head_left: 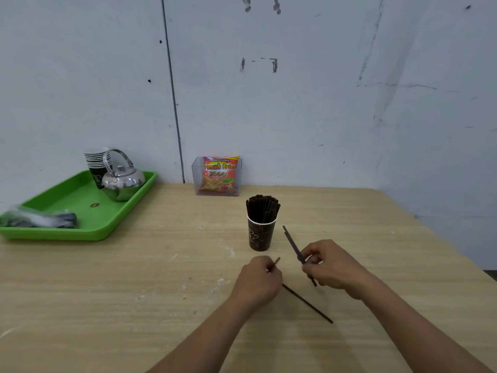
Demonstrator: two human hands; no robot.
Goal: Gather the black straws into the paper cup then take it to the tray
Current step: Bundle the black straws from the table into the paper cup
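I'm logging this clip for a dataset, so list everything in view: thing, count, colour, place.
paper cup: one, dark brown with white rim, table centre, packed with upright black straws
loose straws: black; two or so in the right hand, one running under the left hand
tray: one, green, far left
kettle: one, silver, on the tray
stacked cups: one stack, dark, behind the kettle
plastic bag: one, clear, dark contents, tray front
clear box: one, by the wall, holding a red snack packet
table: one, light wood
left hand: closed on a straw
right hand: gripping straws
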